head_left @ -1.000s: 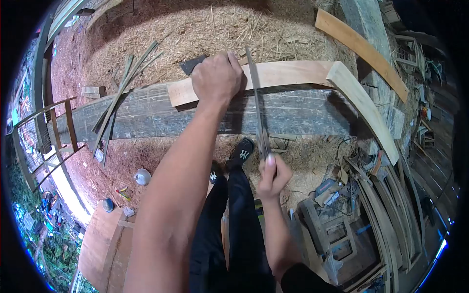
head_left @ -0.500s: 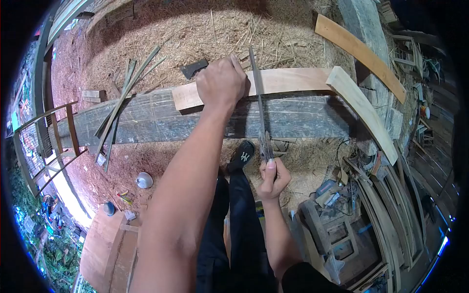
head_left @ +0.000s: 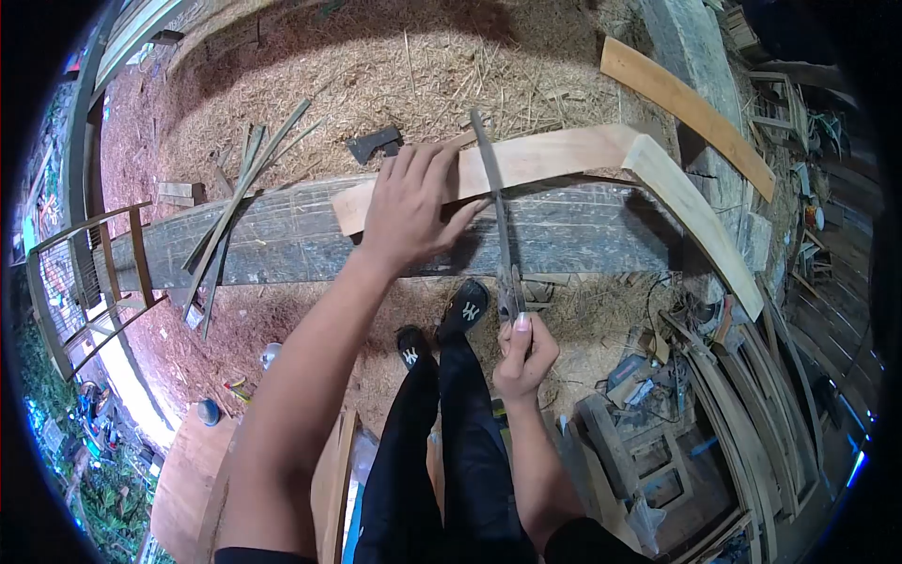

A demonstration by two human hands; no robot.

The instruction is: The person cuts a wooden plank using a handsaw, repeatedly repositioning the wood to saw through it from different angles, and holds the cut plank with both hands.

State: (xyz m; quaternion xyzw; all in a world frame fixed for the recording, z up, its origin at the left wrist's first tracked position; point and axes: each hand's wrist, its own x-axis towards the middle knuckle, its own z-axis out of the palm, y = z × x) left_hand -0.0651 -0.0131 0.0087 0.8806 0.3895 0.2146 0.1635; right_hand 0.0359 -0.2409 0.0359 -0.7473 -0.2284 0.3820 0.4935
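A saw (head_left: 492, 174) across a pale board (head_left: 554, 152), upper middle of the frame.
The right hand (head_left: 524, 357) has its fingers curled around the saw; the left hand (head_left: 407, 209) rests on the board, fingers stretched out.

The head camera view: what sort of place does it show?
Probably a woodworking workshop: light-brown wood shavings cover much of the ground, long curved brown wooden strips lie together at lower right, and a long grey saw-like metal blade crosses a pale wooden board.
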